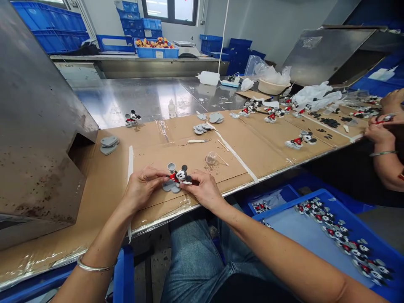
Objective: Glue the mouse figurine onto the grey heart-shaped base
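Both of my hands hold one small Mickey Mouse figurine (181, 175) low over the front edge of the cardboard-covered bench. It has black ears, a white face, a red body and a small grey cup at its upper left. My left hand (143, 185) pinches the figurine's left side, by the grey base. From the other side, the fingers of my right hand (205, 189) close on its head and arm area. Just beyond them lie a small clear cup (211, 158), a cotton swab (222, 159) and a white-handled knife (198, 141).
Grey base pieces (109, 144) are stacked at left, with more (203, 127) behind. Another figurine (132, 118) stands near a clear bottle (171, 108). A blue tray (303, 240) of figurines sits below the bench at right. A metal box (41, 126) rises at left. A co-worker's hands (380, 130) work at far right.
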Demonstrator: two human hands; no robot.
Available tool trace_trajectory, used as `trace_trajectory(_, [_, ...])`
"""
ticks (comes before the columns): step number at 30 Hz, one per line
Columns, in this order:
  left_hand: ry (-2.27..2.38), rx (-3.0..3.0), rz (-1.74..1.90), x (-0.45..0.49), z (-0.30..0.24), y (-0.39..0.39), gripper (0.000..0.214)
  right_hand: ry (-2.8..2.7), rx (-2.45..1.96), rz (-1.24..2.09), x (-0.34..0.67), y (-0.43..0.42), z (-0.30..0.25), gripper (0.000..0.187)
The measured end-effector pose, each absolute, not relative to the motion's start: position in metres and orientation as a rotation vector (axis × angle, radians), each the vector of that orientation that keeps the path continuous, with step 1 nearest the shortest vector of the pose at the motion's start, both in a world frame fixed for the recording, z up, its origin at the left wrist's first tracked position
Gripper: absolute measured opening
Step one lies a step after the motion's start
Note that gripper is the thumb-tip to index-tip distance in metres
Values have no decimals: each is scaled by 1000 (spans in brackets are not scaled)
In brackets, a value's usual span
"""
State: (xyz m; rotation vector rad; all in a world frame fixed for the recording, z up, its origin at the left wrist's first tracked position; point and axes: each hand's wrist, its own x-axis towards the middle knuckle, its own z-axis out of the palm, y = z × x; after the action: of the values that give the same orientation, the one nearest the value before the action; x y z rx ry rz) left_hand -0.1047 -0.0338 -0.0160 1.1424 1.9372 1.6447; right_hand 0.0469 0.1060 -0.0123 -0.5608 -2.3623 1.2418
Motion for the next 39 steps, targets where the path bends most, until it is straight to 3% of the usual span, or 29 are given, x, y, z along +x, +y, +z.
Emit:
trace_trajectory(19, [1915, 1308, 1436, -119, -10, -41, 16, -2413, -514, 1144, 47, 104, -9, 8])
trace_trajectory(39, [1989, 1443, 1366, -128, -23, -40, 13, -2382, -533, 1114, 48, 100, -9, 23])
